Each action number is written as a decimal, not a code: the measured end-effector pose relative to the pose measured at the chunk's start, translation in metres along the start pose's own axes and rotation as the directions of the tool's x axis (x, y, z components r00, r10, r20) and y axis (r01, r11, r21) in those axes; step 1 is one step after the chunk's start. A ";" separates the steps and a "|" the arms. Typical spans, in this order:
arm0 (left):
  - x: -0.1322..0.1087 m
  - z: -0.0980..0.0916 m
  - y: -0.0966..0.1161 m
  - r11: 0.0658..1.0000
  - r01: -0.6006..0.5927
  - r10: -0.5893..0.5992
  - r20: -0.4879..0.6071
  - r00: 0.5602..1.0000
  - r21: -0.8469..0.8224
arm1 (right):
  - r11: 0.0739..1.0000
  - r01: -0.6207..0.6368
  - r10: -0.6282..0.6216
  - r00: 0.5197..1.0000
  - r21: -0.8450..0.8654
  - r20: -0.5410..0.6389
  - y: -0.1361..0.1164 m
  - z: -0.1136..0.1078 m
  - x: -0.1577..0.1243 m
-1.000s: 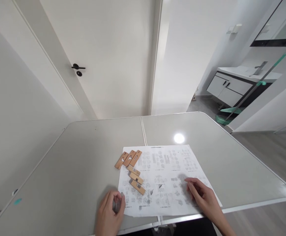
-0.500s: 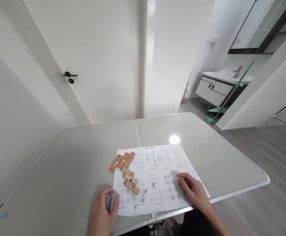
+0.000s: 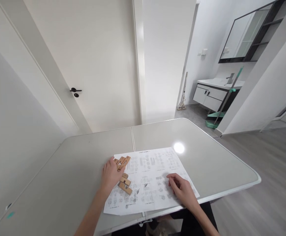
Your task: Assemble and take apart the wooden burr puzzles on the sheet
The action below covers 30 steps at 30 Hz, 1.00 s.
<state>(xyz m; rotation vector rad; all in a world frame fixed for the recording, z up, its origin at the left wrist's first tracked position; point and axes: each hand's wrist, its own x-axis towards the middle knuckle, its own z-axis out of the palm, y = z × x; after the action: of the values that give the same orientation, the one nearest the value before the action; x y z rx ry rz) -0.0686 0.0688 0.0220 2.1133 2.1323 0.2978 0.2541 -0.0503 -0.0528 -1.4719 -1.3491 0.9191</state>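
Observation:
My left hand (image 3: 111, 175) lies over the left side of the upper row of notched wooden puzzle pieces (image 3: 125, 161), its thumb and fingers curled round them. It covers part of this row, so the exact contact is hidden. Just below, several more wooden puzzle pieces (image 3: 125, 188) sit in a slanting line, the top one partly behind my thumb. All are on the left part of a white printed sheet (image 3: 157, 205) with small diagrams. At the sheet's right side my right hand (image 3: 181, 188) rests with loosely bent fingers, thumb and index apart, holding nothing.
The grey table (image 3: 207, 164) has a pale metal rim and a seam across its middle. A closed white door (image 3: 103, 65) stands behind it. To the right are a sink cabinet (image 3: 208, 96), a green dustpan (image 3: 212, 124) and a mop (image 3: 183, 95).
My left hand has moved from the sheet's lower left edge up onto the upper wooden pieces. My right hand stays on the sheet. The camera view has shifted slightly.

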 end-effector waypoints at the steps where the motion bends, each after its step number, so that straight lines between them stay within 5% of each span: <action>1: 0.003 0.000 0.003 1.000 0.007 -0.007 0.012 1.000 0.009 | 1.000 0.004 -0.004 1.000 0.001 0.003 0.000 0.000 0.000; 10: 0.027 -0.008 0.006 0.997 0.077 -0.075 0.098 0.992 -0.015 | 0.999 0.021 -0.020 1.000 0.024 -0.023 0.003 0.002 0.002; 19: 0.041 0.003 0.016 0.982 -0.046 0.073 0.140 0.987 -0.184 | 1.000 0.001 -0.001 1.000 0.006 -0.004 0.000 0.000 0.000; 30: 0.005 0.028 0.081 0.882 -0.313 0.384 0.153 0.911 -0.352 | 0.999 -0.030 0.030 1.000 -0.035 0.002 -0.008 -0.004 -0.003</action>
<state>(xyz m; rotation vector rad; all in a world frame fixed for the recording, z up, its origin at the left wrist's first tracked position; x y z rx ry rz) 0.0167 0.0759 0.0139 2.2034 1.4587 0.3949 0.2546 -0.0543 -0.0445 -1.5220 -1.3543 0.9213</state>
